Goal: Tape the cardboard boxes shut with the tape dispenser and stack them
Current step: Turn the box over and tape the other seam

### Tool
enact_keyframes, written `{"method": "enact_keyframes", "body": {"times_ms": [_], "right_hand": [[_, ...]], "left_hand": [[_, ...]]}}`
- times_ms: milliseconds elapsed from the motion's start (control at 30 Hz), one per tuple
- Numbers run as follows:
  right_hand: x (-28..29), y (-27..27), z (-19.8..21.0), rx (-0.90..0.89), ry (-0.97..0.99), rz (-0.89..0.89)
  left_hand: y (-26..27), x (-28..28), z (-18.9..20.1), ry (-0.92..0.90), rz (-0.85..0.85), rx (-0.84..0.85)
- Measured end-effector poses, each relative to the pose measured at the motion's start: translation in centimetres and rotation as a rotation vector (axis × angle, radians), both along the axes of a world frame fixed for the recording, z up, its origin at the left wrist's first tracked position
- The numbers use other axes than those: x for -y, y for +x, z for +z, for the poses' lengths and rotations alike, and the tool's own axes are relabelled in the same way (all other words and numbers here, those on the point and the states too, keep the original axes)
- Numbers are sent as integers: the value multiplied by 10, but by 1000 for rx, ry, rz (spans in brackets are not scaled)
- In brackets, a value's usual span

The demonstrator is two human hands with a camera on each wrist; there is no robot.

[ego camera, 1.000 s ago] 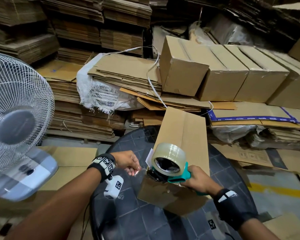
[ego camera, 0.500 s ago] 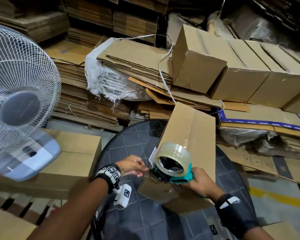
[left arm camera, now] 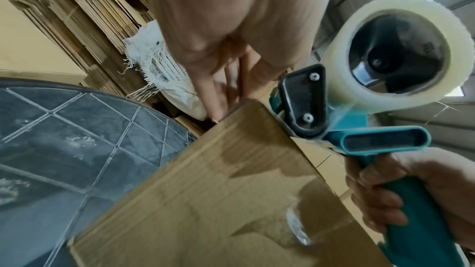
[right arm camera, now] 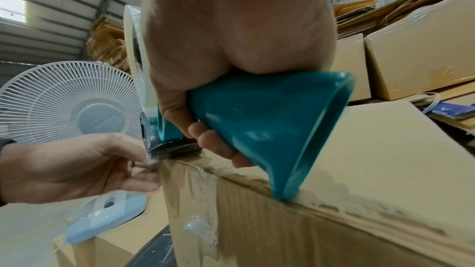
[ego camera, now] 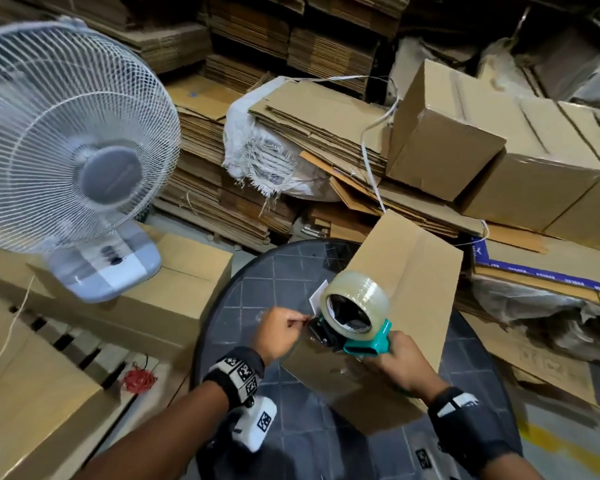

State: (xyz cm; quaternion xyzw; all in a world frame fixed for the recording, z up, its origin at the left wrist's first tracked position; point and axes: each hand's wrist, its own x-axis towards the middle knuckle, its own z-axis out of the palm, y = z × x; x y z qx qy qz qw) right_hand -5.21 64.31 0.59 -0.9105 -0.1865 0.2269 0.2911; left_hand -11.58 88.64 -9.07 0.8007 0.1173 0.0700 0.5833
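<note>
The right hand (ego camera: 400,362) grips the teal tape dispenser (ego camera: 355,327) by its handle, nose pressed on the near end of the cardboard box (ego camera: 406,268). The left hand (ego camera: 280,332) pinches the clear tape end at that nose. The box lies on the round dark table (ego camera: 257,292), its long axis running away from the person. Since a second ago, the view has swung left, showing more of the white fan (ego camera: 73,140). No writing is readable.
</note>
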Motion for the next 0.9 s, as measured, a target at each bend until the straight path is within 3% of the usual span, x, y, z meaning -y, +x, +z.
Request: {"method": "enact_keyframes", "body": {"times_ms": [267,433,700,767,900], "right_hand": [[-3,-1,2,54,-9,81],[-3,-2,5,59,-10,102],[0,-2,-1,81,11,106],[1,-5,1,89,9,113],[19,-13,5,97,-27,119]], "left_hand": [[-3,9,18,-468,97,-270],[-4,10,38,-279,-44,-266],[1,16,31,63,-67,-310],[3,16,31,77,-64,-330],[5,16,22,-129,11,-319]]}}
